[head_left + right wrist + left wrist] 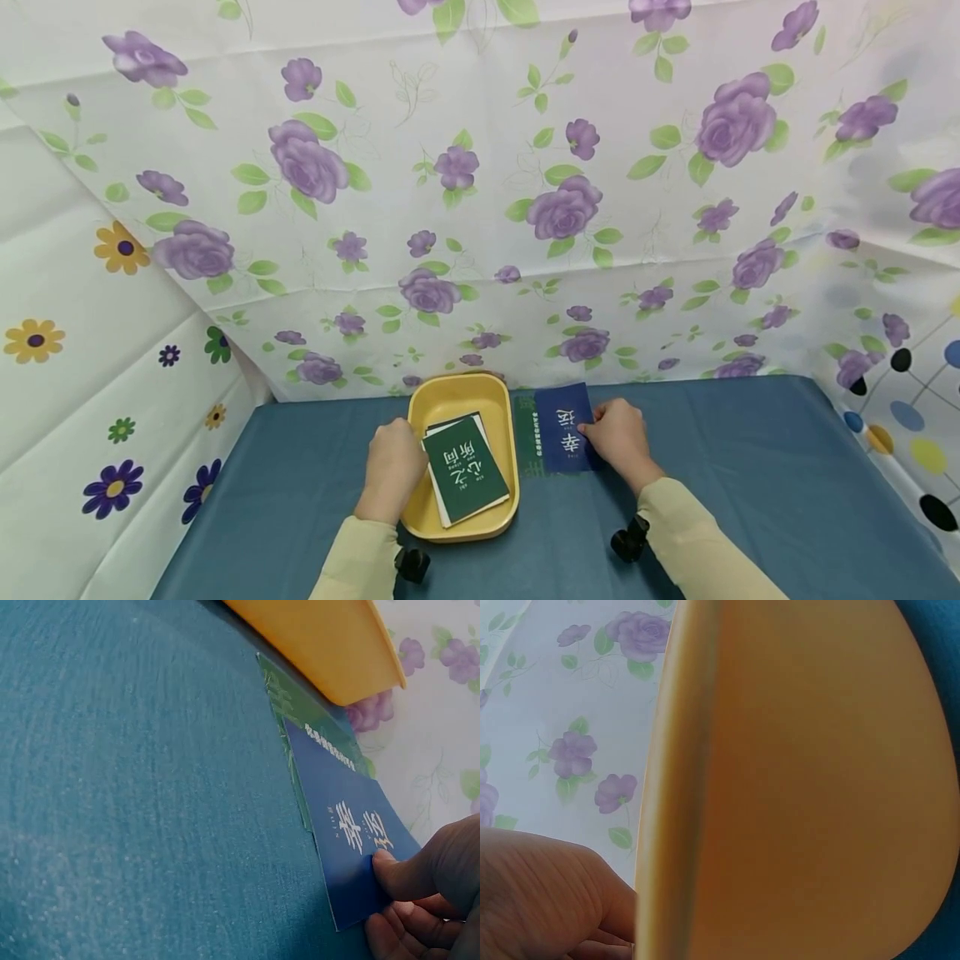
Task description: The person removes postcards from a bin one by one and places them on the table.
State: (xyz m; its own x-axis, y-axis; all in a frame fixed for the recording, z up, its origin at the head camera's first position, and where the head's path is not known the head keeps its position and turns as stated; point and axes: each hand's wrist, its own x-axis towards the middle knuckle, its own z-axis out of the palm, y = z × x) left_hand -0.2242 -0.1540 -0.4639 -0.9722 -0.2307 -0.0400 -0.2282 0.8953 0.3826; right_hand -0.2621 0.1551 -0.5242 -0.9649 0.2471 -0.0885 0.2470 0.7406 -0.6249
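My left hand [394, 467] grips the left rim of a yellow plastic tray [432, 397]; in the left wrist view the tray's wall [817, 787] fills most of the picture and hides the fingertips. Inside the tray, a dark green booklet [467, 475] with white characters lies slanted over other sheets or booklets. To the tray's right, my right hand [619, 433] pinches the edge of a blue booklet [555, 417], thumb [401, 877] on top and fingers below. This blue booklet overlaps a green booklet [527, 442], whose left strip shows beside the tray.
A blue-green cloth [720, 467] covers the table. Behind it hangs a white sheet with purple flowers [427, 292], close to the tray's far end. Other patterned sheets flank the table at left and right. Each wrist wears a small black device [630, 540].
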